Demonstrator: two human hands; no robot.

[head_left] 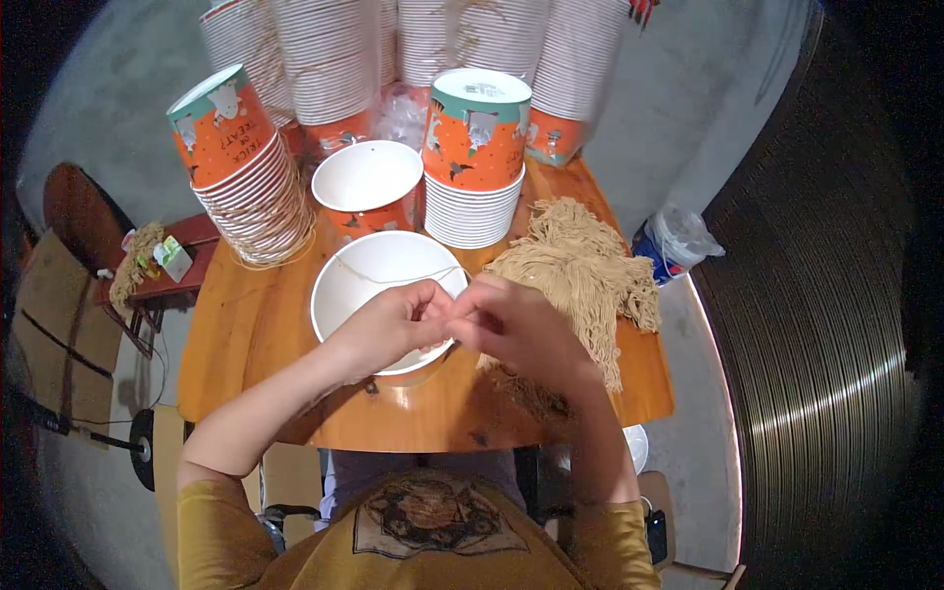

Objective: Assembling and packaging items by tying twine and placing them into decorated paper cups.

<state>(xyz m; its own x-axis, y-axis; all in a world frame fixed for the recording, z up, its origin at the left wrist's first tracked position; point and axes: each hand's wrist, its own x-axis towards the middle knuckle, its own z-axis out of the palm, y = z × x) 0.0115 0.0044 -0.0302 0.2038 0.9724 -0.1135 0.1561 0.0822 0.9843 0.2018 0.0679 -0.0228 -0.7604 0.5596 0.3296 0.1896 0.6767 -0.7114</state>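
In front of me on the wooden table stands an open white paper bucket [339, 300], upright. A thin tan cord [398, 281] sags across its mouth and runs up to my fingers. Above the bucket's right rim, my left hand [398, 320] and my right hand [506, 320] meet, fingertips pinched together on the cord. The exact grip is hidden by the fingers. A heap of tan cord lengths [565, 265] lies just right of my right hand. Behind the first bucket is another open paper bucket [364, 182] with an orange outside.
A leaning stack of upturned orange buckets [231, 147] wound with cords stands at left; a second stack [479, 138] stands behind. Tall bagged stacks [329, 59] line the table's back. A red bench [182, 261] is left, a bin with a plastic bag [678, 236] right.
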